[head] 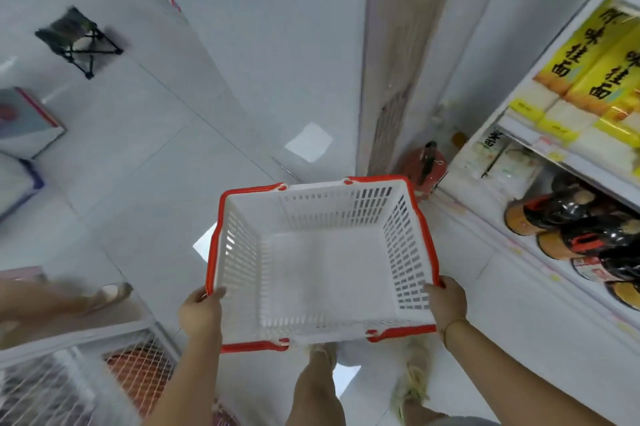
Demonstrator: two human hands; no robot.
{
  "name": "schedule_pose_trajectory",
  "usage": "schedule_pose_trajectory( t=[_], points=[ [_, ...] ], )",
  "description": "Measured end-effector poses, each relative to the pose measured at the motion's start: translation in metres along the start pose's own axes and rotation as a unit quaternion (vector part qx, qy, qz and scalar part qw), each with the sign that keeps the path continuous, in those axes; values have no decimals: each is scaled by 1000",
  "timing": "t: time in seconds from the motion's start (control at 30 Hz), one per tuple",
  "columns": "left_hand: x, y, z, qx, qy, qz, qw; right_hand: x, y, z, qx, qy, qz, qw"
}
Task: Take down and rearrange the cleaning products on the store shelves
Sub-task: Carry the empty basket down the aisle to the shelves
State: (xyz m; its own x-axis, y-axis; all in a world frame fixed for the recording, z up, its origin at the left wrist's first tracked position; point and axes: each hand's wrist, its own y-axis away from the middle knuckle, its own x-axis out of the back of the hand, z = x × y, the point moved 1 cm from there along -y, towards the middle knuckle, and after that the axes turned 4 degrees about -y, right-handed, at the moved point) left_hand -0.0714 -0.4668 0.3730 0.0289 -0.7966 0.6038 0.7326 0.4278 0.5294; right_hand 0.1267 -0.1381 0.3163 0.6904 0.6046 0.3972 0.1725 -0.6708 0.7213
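Note:
I hold a white plastic shopping basket (pixel 403 245) with red handles folded along its rim, level above the floor in front of me. Nothing lies inside it. My left hand (pixel 200 313) grips the near left corner of the rim. My right hand (pixel 447 302) grips the near right corner, a thin bracelet on that wrist. No cleaning product shows clearly in view.
A store shelf unit (pixel 540 145) stands at the right with yellow packets (pixel 585 72) above and dark bottles (pixel 568 218) below. A red fire extinguisher (pixel 424 166) sits by the wall. A wire-mesh bin (pixel 104 377) is at lower left, a black folding stool (pixel 78 39) far left.

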Motion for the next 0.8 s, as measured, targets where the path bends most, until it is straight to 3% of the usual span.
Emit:
schedule_pose_trajectory(
  t=[0.17, 0.33, 0.57, 0.8],
  points=[
    [58, -71, 44, -3, 24, 13, 1000, -92, 28, -33, -49, 10, -10, 999],
    [104, -130, 96, -13, 27, 38, 999, -171, 54, -85, -43, -5, -29, 999],
    [144, -205, 146, 44, 124, 115, 985, -284, 37, -214, 73, 25, -114, 990],
    [145, -250, 189, 113, 207, 186, 954, -369, 25, -351, 189, 99, -193, 958]
  ],
)
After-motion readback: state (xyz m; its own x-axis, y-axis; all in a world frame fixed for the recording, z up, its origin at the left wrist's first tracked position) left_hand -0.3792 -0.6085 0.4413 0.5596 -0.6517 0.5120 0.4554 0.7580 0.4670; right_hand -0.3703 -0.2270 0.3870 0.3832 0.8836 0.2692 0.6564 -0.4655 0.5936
